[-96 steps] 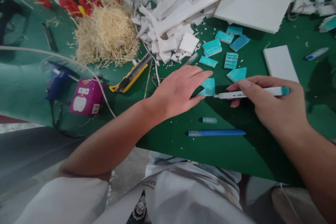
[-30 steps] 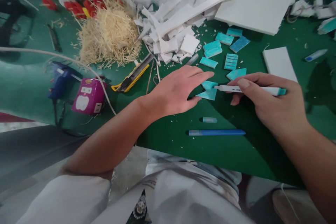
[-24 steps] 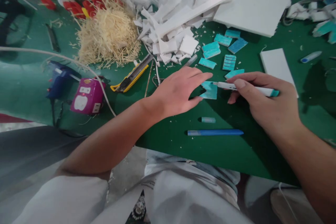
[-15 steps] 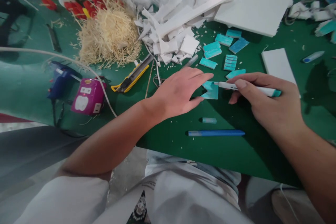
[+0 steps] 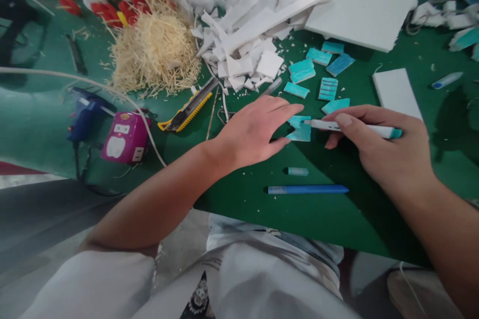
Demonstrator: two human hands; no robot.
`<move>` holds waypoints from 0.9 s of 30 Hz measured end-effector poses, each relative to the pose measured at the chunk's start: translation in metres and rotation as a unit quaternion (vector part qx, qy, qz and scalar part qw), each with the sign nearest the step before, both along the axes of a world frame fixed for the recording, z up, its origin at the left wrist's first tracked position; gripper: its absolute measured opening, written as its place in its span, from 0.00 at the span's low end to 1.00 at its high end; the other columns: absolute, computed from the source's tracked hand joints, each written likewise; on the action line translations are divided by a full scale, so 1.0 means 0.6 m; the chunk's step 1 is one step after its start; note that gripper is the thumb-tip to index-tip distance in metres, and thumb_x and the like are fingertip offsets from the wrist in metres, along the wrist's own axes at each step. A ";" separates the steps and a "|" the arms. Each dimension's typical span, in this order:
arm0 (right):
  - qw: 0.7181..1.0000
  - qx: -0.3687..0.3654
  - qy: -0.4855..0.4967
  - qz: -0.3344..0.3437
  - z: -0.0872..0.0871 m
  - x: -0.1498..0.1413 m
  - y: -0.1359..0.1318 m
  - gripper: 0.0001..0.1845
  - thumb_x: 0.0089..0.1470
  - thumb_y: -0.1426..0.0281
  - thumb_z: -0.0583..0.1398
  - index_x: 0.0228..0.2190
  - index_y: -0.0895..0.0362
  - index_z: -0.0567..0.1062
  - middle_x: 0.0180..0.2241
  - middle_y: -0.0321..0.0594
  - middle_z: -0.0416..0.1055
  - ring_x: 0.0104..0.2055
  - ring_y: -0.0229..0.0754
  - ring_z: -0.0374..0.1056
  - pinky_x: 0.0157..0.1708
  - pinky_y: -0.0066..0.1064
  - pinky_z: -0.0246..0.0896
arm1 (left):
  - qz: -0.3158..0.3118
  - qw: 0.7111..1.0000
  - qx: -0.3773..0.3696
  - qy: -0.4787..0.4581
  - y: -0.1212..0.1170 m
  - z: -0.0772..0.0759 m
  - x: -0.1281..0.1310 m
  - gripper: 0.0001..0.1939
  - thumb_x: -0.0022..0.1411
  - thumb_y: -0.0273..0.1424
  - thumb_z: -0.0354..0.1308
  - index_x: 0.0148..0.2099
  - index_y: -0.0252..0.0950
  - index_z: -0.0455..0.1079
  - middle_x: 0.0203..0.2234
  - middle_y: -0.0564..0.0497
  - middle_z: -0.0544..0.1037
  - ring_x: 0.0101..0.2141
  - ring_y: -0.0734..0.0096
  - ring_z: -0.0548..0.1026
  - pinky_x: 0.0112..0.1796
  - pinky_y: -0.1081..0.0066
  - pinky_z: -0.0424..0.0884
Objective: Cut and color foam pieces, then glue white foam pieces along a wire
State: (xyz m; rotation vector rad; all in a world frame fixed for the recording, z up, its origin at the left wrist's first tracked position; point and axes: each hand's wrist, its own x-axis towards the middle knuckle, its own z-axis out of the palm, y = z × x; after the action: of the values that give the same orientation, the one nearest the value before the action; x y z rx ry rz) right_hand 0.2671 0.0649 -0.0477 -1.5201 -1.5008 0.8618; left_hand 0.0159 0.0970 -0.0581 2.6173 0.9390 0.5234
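Observation:
My left hand [image 5: 258, 127] reaches across from the left, its index finger and thumb bracing a flat turquoise-coloured foam piece [image 5: 302, 132] against the table. Part of that piece is hidden behind the fingers. From the right, my right hand [image 5: 389, 144] pinches a white marker [image 5: 355, 128] with a turquoise end, and its tip meets the piece's right edge. Closer to my body lie a small turquoise marker cap [image 5: 298, 171] and a blue marker [image 5: 309, 189]. Several turquoise foam pieces [image 5: 302, 71] are scattered just beyond my hands, one with dark stripes [image 5: 328, 89].
White foam scraps [image 5: 243, 60] and large foam sheets [image 5: 366, 0] fill the back. At left are a pile of wooden sticks [image 5: 160, 50], a yellow utility knife [image 5: 190, 107], a blue glue gun [image 5: 85, 114] and a magenta power adapter [image 5: 125, 138] with a cable. A white foam block [image 5: 397, 92] lies at right.
The marker tip has shifted very slightly along the turquoise foam piece's right edge, a little lower. My left hand has stayed in place.

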 end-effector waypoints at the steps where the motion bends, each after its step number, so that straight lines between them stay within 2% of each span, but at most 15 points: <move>1: 1.000 0.007 0.000 0.002 0.000 0.000 0.000 0.13 0.60 0.54 0.70 0.33 0.50 0.88 0.21 0.34 0.77 0.28 0.41 0.74 0.35 0.35 0.72 | -0.001 1.000 0.001 0.001 0.000 0.000 0.000 0.26 0.74 0.29 0.60 0.70 0.27 0.67 0.60 0.37 0.79 0.61 0.52 0.76 0.62 0.55 0.74; 6: 1.000 -0.006 -0.010 -0.003 0.000 0.000 -0.001 0.13 0.61 0.55 0.69 0.30 0.48 0.87 0.20 0.34 0.77 0.28 0.42 0.74 0.35 0.36 0.71 | -0.001 1.000 -0.003 0.001 0.001 -0.003 0.000 0.26 0.74 0.30 0.60 0.70 0.29 0.66 0.61 0.37 0.79 0.62 0.52 0.76 0.63 0.54 0.73; 11: 1.000 0.010 -0.005 0.011 -0.002 0.000 0.001 0.15 0.62 0.52 0.68 0.34 0.48 0.87 0.20 0.34 0.75 0.31 0.45 0.77 0.41 0.40 0.74 | -0.002 1.000 -0.004 0.001 0.002 -0.004 -0.001 0.26 0.74 0.29 0.60 0.70 0.29 0.66 0.61 0.37 0.78 0.62 0.52 0.76 0.63 0.54 0.73; 17: 1.000 0.003 0.001 0.001 -0.002 -0.001 0.000 0.14 0.62 0.54 0.69 0.30 0.49 0.87 0.20 0.34 0.76 0.28 0.42 0.75 0.34 0.36 0.70 | -0.002 1.000 -0.006 0.001 0.001 -0.002 0.000 0.26 0.74 0.29 0.60 0.70 0.28 0.66 0.61 0.37 0.78 0.62 0.52 0.75 0.63 0.54 0.73; 27: 1.000 0.017 0.004 0.015 -0.002 0.000 0.001 0.10 0.62 0.58 0.69 0.33 0.49 0.88 0.19 0.34 0.76 0.28 0.41 0.75 0.37 0.35 0.72 | -0.004 1.000 -0.005 0.002 0.001 -0.002 0.000 0.26 0.74 0.29 0.61 0.70 0.27 0.66 0.61 0.37 0.79 0.62 0.51 0.76 0.63 0.54 0.73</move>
State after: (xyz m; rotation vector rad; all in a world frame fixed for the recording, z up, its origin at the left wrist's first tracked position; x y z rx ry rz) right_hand 0.2671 0.0654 -0.0491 -1.4714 -1.5277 0.8545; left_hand 0.0161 0.0975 -0.0591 2.6130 0.9307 0.5106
